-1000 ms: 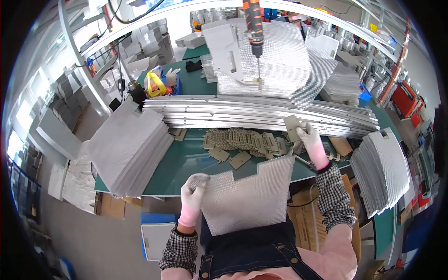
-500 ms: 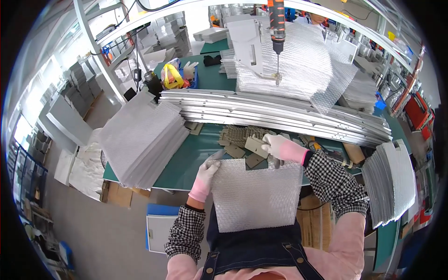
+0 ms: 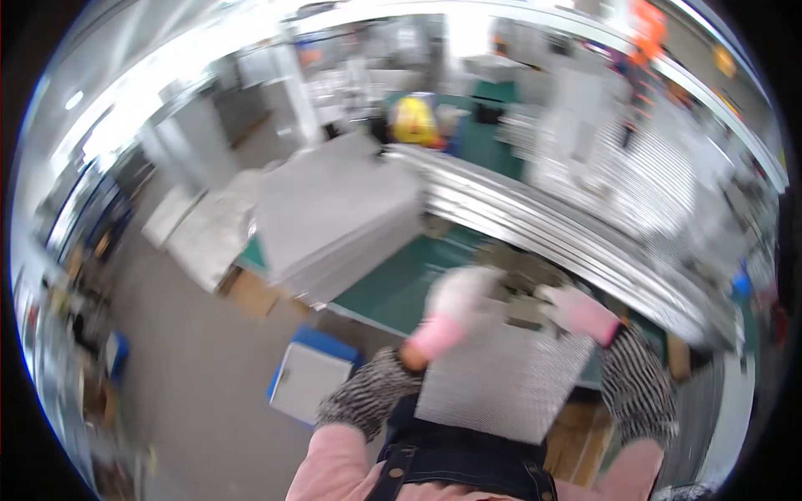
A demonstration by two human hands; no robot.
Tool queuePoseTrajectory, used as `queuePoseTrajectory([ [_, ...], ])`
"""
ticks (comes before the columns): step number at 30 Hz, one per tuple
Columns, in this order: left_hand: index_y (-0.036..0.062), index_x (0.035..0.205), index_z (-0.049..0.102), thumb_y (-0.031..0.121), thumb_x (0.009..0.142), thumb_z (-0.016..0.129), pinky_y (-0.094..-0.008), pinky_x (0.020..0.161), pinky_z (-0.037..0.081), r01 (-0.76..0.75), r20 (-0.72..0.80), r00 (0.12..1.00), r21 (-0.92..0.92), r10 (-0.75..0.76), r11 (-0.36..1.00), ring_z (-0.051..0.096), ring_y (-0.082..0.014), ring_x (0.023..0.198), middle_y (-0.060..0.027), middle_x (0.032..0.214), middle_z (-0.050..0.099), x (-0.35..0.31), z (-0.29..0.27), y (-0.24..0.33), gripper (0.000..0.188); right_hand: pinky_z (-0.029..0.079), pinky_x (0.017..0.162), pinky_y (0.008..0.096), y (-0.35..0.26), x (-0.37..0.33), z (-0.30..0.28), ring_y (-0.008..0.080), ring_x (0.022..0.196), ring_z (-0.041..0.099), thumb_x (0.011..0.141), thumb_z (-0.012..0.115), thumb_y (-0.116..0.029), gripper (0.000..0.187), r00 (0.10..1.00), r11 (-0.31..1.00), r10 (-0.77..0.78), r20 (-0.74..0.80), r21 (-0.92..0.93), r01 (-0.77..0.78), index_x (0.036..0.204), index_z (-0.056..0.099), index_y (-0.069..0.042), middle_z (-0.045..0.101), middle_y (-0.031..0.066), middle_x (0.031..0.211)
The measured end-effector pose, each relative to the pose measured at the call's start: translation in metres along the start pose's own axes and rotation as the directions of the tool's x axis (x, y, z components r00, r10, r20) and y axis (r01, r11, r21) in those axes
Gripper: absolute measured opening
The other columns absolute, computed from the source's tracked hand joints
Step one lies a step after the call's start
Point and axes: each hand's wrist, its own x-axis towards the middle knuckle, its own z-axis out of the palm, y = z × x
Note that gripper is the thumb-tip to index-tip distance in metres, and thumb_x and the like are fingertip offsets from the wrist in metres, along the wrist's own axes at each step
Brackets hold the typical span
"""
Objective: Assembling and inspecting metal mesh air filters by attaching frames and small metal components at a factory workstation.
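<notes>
1. My blurred left hand [image 3: 459, 302] is at the silvery panel [image 3: 501, 382], upper left; I cannot tell its grip
2. My right hand [image 3: 576, 311], fingers bent, is beside a tan plate [image 3: 525, 312]; its hold is unclear
3. The panel overlaps my dark apron [image 3: 464, 448]
4. Blur makes any lettering unreadable

White-and-pink gloved left hand [image 3: 462, 305]: blurred; we cannot separate its fingers. White-and-pink gloved right hand [image 3: 578, 312]: fingertips smeared; we cannot tell whether olive-grey flat plate [image 3: 526, 313] is gripped. Silver-grey mesh-textured sheet [image 3: 501, 384]: upper left corner hidden behind left hand. Orange-and-black hanging tool [image 3: 647, 35]: streaked beyond our reading. Pink fabric garment [image 3: 341, 461]: cut off by lower edge.
</notes>
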Motion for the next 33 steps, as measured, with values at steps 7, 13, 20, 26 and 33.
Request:
queuePoseTrajectory([
  [7,0.0086,0.091,0.07,0.043,0.071,0.074,-0.0432,0.071,0.055,0.126,0.563,0.817,0.041,-0.127,0.991,0.069,-0.0324,0.084,-0.0123,0.085,0.07,0.027,0.037,0.021,0.041,0.05,0.073,0.0402,0.003,-0.036,0.003,0.0314,0.079,0.066,0.092,0.053,-0.011,0.02,0.974,0.946,0.211,-0.083,0.267,-0.182,0.104,0.056,0.005,0.063,0.0221,0.083],
  [13,0.0088,0.09,0.073,0.045,0.067,0.076,-0.0416,0.069,0.055,0.163,0.583,0.786,0.122,-0.204,0.979,0.07,-0.032,0.081,-0.0117,0.083,0.07,0.023,0.022,0.021,0.043,0.05,0.07,0.0396,-0.02,-0.03,0.001,0.0294,0.075,0.066,0.092,0.053,-0.01,0.019,0.991,0.969,0.102,-0.09,0.236,-0.078,0.105,0.056,0.004,0.063,0.0222,0.082],
  [20,0.0083,0.09,0.073,0.047,0.065,0.079,-0.0415,0.07,0.055,0.142,0.594,0.785,0.103,-0.175,0.984,0.07,-0.0317,0.083,-0.0128,0.084,0.07,0.026,0.022,0.019,0.046,0.05,0.071,0.0455,-0.028,-0.018,-0.007,0.0401,0.083,0.066,0.091,0.058,-0.014,0.019,0.994,0.993,0.109,-0.014,-0.054,-0.109,0.104,0.058,0.001,0.065,0.0264,0.084],
  [26,0.0047,0.107,0.065,0.026,0.079,0.071,-0.0406,0.076,0.053,0.223,0.499,0.866,-0.318,-0.037,0.921,0.068,-0.031,0.085,-0.0132,0.085,0.069,0.02,0.013,-0.003,0.035,0.051,0.074,0.042,0.002,-0.01,0.01,0.035,0.083,0.067,0.082,0.067,-0.012,0.037,0.976,0.999,0.013,-0.218,-0.047,-0.023,0.117,0.062,-0.002,0.067,0.0239,0.091],
  [33,0.0021,0.118,0.057,0.005,0.083,0.059,-0.0366,0.074,0.052,0.242,0.493,0.87,-0.459,0.019,0.855,0.068,-0.0272,0.081,-0.0101,0.082,0.068,0.009,0.014,-0.018,0.034,0.049,0.089,0.0286,0.006,-0.029,0.027,0.0194,0.096,0.066,0.077,0.066,-0.002,0.054,0.977,0.947,0.155,-0.148,0.305,-0.104,0.13,0.057,0.003,0.069,0.0166,0.107],
])
